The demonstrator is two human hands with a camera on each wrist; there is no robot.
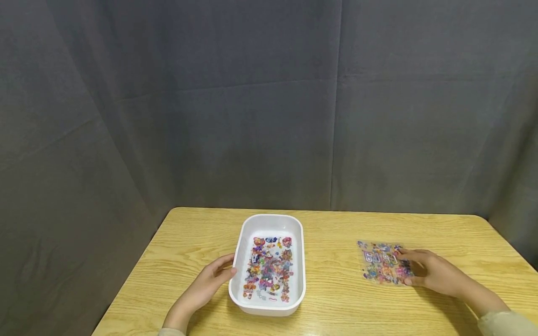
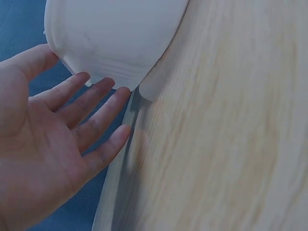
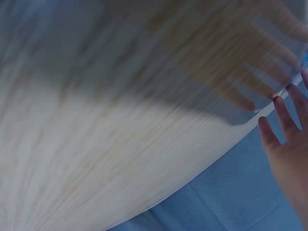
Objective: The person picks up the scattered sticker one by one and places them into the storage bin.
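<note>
A white tray (image 1: 303, 261) with rounded corners stands on the table. Clear sheets of colourful stickers (image 1: 269, 270) lie inside it. At the tray's left side is my left hand (image 1: 206, 282), thumb at the rim. Seen from the left wrist, that hand's fingers (image 2: 98, 120) are spread and fairly straight, their tips beside the outer wall. To the right, my right hand (image 1: 439, 275) holds a clear sticker sheet (image 1: 380, 263) by its right edge, between thumb and fingers. The sheet looks slightly blurred. Only part of the right hand (image 3: 288, 139) shows in the right wrist view.
The wood-grain table (image 1: 332, 298) has rounded back corners. Behind it and at both sides hangs a dark grey curtain (image 1: 252, 116). A strip of tabletop lies between the tray and the sheet on the right.
</note>
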